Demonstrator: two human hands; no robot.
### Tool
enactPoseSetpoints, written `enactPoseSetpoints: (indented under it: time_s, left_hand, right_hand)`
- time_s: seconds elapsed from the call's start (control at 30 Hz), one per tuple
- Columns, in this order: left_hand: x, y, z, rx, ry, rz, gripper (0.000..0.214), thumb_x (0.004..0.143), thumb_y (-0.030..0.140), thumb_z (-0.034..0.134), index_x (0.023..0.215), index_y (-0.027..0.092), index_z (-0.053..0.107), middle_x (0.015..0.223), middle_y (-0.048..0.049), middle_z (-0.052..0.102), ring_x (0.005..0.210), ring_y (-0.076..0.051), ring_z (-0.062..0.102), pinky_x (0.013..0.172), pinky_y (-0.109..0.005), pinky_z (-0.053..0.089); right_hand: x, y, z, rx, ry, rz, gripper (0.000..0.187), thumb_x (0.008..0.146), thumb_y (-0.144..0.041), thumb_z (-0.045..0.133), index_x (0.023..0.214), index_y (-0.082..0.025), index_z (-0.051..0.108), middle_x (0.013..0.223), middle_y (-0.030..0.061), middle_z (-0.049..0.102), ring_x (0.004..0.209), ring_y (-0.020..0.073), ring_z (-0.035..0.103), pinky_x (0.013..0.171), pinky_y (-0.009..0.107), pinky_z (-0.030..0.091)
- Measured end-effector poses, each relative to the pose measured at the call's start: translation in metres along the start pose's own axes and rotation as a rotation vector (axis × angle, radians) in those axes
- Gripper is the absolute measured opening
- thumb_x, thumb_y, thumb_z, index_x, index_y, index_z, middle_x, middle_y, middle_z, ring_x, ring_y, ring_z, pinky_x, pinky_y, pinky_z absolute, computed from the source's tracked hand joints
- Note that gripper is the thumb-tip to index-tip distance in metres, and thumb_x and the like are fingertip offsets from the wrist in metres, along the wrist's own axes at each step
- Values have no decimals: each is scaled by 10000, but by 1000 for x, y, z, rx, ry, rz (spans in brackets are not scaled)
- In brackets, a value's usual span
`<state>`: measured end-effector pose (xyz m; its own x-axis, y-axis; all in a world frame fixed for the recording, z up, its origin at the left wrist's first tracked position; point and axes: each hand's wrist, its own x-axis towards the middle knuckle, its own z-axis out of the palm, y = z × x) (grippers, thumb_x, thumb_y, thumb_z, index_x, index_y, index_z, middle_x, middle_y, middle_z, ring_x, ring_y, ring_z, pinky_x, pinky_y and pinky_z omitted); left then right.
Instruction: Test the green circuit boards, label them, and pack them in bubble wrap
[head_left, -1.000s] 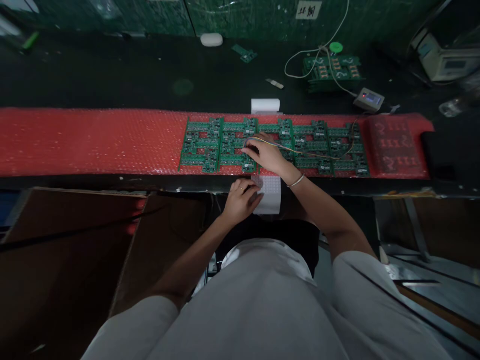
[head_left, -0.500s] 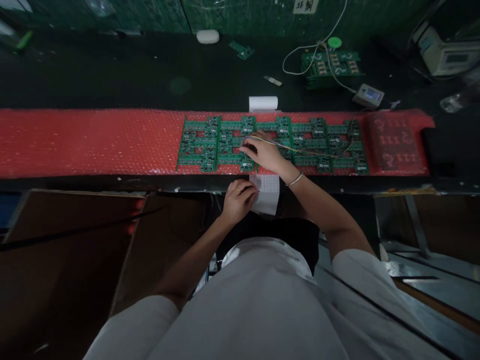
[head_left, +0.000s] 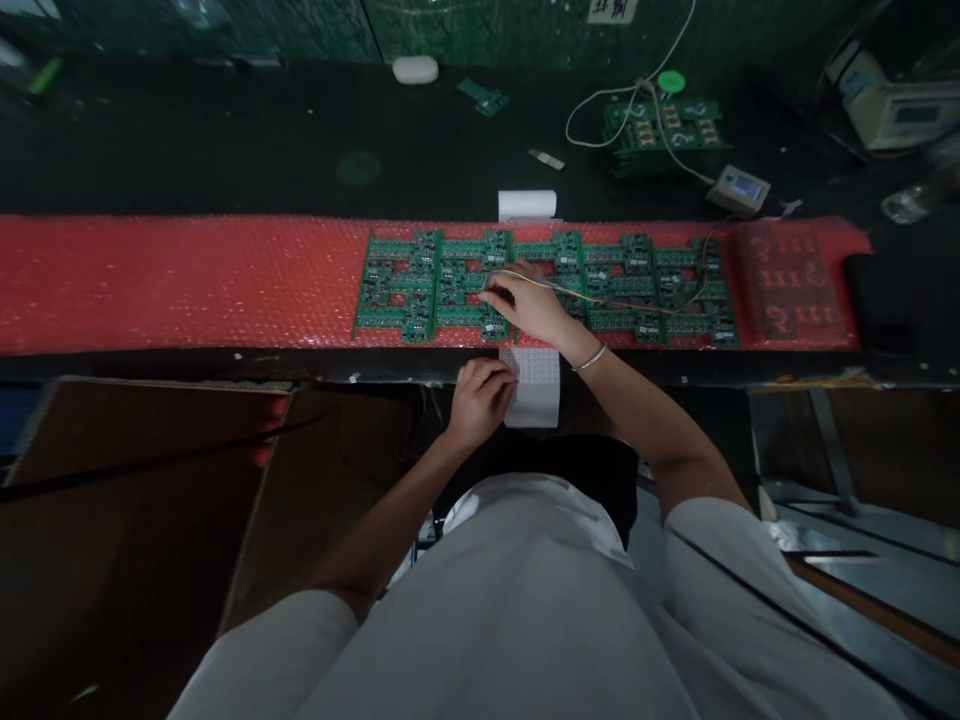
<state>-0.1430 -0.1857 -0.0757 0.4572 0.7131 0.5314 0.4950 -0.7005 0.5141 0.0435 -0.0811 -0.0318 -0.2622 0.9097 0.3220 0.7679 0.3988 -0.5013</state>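
Note:
Several green circuit boards [head_left: 397, 285] lie in a row on a long strip of red bubble wrap [head_left: 187, 285]. Over the boards near the middle, my right hand [head_left: 529, 300] is closed, pinching a bundle of thin coloured wires [head_left: 600, 300] by its end; the tip at the board is hidden by the fingers. The wires trail right across the boards. Below the bench edge, my left hand [head_left: 480, 395] has its fingers pinched at the left side of a white sheet of small labels [head_left: 538, 385], which hangs down over the edge.
A white roll [head_left: 527, 205] sits behind the boards. To the right are wrapped boards [head_left: 791, 280], a small meter with a screen [head_left: 739, 190] and a stack of boards [head_left: 664, 130] with a white cable. Cardboard [head_left: 150, 500] stands below the bench at left.
The lower end of the label sheet has shifted slightly to the right, and my left hand has moved a touch with it. My right hand stays in place on the wires.

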Motion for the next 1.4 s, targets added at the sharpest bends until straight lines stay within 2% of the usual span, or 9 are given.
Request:
enactPoseSetpoints:
  time_s: [0.13, 0.33, 0.67, 1.03, 1.13, 1.23, 1.3, 1.4]
  left_hand:
    - [-1, 1, 1, -5, 20, -1, 92, 993, 209, 637, 945, 213, 716, 1018, -77, 730, 1011, -234, 639, 866, -415, 502]
    - [-5, -3, 2, -10, -36, -24, 120, 999, 268, 657, 1069, 249, 753, 1092, -92, 744, 1062, -255, 651, 914, -456, 512]
    - [-3, -3, 3, 64, 59, 76, 100, 1007, 226, 647, 975, 233, 741, 998, -59, 766, 1001, -221, 661, 852, -389, 493]
    - [-10, -1, 7, 4, 15, 21, 121, 1013, 215, 596, 978, 228, 711, 1033, -83, 745, 1045, -237, 660, 902, -433, 503]
    - [-9, 4, -3, -59, 7, -53, 126, 1015, 245, 587, 950, 229, 694, 1054, -83, 731, 1046, -238, 650, 929, -450, 522]
    - [3, 3, -26, -102, 51, -116, 94, 1009, 274, 618, 958, 230, 684, 1073, -77, 722, 1037, -231, 650, 933, -441, 539]
    - [17, -6, -45, -105, 104, -170, 94, 1006, 292, 634, 961, 228, 687, 1078, -74, 718, 1042, -230, 657, 948, -439, 546]
    - [42, -30, -71, -109, 198, -236, 103, 996, 305, 647, 949, 225, 691, 1090, -79, 716, 1074, -238, 663, 991, -443, 544]
  right_hand:
    - [0, 2, 2, 21, 16, -1, 235, 1055, -443, 572, 972, -257, 687, 1070, 71, 722, 1124, 282, 601, 1041, 482, 462]
    - [0, 2, 4, 37, 45, -12, 217, 1046, -438, 592, 952, -264, 683, 1045, 62, 724, 1123, 289, 607, 1044, 499, 469]
    - [-1, 5, -1, 204, 113, 6, 244, 1055, -445, 565, 975, -257, 698, 1059, 60, 739, 1102, 249, 643, 1025, 418, 511]
    - [-1, 4, 0, 236, 106, 28, 220, 1045, -432, 585, 973, -260, 703, 1060, 54, 741, 1091, 245, 650, 1006, 421, 528]
    - [-2, 3, -1, 259, 103, 54, 214, 1044, -427, 586, 984, -259, 705, 1074, 50, 739, 1099, 239, 650, 995, 412, 536]
    - [-1, 1, -6, 319, 112, 60, 203, 1040, -406, 585, 1000, -249, 707, 1083, 48, 745, 1097, 228, 662, 1004, 400, 535]
    - [3, 0, -10, 366, 110, 38, 199, 1036, -386, 582, 1001, -235, 707, 1075, 52, 752, 1063, 221, 680, 990, 390, 540]
    - [13, -3, -13, 408, 80, 11, 203, 1027, -373, 571, 1017, -223, 708, 1091, 67, 757, 1012, 214, 695, 917, 366, 556]
